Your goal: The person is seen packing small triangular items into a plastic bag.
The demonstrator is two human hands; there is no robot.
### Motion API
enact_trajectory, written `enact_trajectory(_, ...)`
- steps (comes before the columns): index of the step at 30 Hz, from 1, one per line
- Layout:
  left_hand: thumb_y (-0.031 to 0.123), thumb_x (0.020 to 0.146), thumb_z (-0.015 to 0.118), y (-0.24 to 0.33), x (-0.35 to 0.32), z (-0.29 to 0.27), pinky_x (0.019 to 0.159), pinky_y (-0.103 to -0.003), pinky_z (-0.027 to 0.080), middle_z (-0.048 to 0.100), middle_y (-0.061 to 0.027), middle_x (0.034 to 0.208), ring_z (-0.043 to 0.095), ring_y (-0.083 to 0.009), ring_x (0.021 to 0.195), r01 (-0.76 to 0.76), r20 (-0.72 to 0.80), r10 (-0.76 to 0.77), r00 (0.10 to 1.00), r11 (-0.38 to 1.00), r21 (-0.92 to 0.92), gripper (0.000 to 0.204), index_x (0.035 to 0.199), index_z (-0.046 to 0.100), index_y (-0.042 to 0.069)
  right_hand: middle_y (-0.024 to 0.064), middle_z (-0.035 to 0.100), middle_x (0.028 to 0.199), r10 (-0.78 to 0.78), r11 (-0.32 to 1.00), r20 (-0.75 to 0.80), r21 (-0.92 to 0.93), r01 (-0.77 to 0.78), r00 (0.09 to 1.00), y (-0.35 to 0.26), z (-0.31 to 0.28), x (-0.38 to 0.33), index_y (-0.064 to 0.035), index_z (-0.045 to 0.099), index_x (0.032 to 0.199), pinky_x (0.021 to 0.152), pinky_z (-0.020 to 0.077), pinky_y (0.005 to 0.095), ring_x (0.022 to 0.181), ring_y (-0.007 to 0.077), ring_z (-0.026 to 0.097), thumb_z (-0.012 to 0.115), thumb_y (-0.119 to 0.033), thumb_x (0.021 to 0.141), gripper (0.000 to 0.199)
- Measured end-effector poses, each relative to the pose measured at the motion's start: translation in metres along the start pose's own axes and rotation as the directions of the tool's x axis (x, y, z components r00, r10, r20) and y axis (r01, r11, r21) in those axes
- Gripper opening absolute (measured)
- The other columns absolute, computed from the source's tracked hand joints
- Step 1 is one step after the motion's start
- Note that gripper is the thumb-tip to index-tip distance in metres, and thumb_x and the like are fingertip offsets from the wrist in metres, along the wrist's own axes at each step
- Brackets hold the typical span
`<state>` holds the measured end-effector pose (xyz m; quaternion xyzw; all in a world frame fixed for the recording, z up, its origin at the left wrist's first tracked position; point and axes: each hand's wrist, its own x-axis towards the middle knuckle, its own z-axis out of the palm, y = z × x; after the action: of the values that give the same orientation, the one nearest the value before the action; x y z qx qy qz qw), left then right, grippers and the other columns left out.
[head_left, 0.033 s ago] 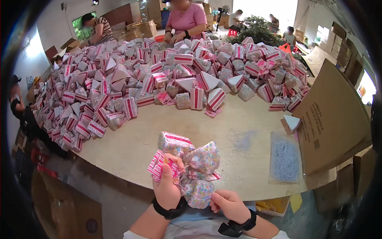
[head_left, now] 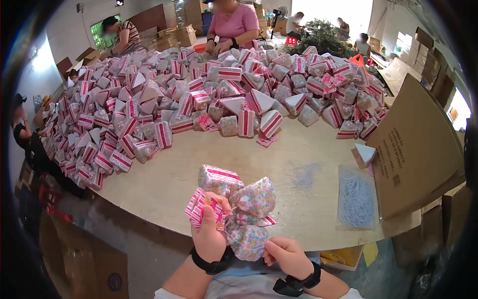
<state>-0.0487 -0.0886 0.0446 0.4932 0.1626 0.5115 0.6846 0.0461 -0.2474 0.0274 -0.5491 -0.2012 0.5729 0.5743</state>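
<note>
Bundling looks to be the step in hand: several small pouches (head_left: 246,209), filled with pastel sprinkle-like bits and topped with pink-and-white striped headers, are gathered into one cluster held up above the near edge of the round wooden desk (head_left: 199,169), close to the person's chest. The left hand (head_left: 209,234) is closed around the cluster's left side, thumb upright against a striped header, and wears a dark wrist strap. The right hand (head_left: 284,254) sits lower and to the right, fingers curled shut at the bottom of the lowest pouch, pinching it or something thin there; a tie cannot be made out. It too carries a dark band with a small device at the wrist.

By the look of it, the next move calls for keeping the necks of the pouches pressed together with the left hand while the right works at their meeting point, without letting any pouch slip out.

Both forearms rise from the lower edge, elbows tucked in, hands nearly touching. Farther off, a big heap of similar packets (head_left: 209,99) covers the far half of the desk, a clear bag of pale blue strands (head_left: 356,199) lies to the right, and a cardboard sheet (head_left: 418,144) leans beside it. Other people sit beyond the heap.
</note>
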Motion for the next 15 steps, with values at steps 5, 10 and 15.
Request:
enact_trajectory(5, 0.036, 0.094, 0.049, 0.003, -0.002, -0.001, 0.071, -0.027, 0.043, 0.054, -0.0076, 0.084, 0.052, -0.0144, 0.075, 0.072, -0.018, -0.073, 0.997, 0.996, -0.044, 0.033, 0.097, 0.048, 0.002, 0.0012, 0.055, 0.071, -0.228, 0.968, -0.237, 0.049, 0.246, 0.944, 0.005, -0.004, -0.001, -0.0002, 0.059, 0.080, 0.059, 0.0407, 0.0213, 0.064, 0.0078, 0.050, 0.048, -0.017, 0.095, 0.025)
enact_trajectory(10, 0.032, 0.093, 0.052, 0.002, -0.003, -0.004, 0.072, -0.027, 0.045, 0.056, -0.0081, 0.087, 0.054, -0.0140, 0.077, 0.121, 0.009, -0.120, 0.993, 0.991, -0.057, 0.031, 0.101, 0.049, 0.002, 0.0051, 0.055, 0.078, -0.534, 0.824, -0.407, -0.055, 0.564, 0.741, -0.002, -0.029, 0.001, 0.0021, 0.063, 0.082, 0.059, 0.0390, 0.0230, 0.065, 0.0099, 0.049, 0.045, -0.007, 0.093, 0.023)
enact_trajectory(15, 0.029, 0.093, 0.052, 0.007, -0.003, 0.001, 0.073, -0.027, 0.046, 0.057, -0.0077, 0.088, 0.056, -0.0129, 0.078, 0.144, 0.009, -0.144, 0.990, 0.989, -0.038, 0.028, 0.103, 0.049, 0.002, 0.0069, 0.056, 0.083, -0.609, 0.747, -0.496, -0.098, 0.657, 0.619, -0.015, -0.037, -0.001, 0.0023, 0.063, 0.083, 0.060, 0.0417, 0.0241, 0.067, 0.0121, 0.052, 0.047, -0.011, 0.092, 0.022)
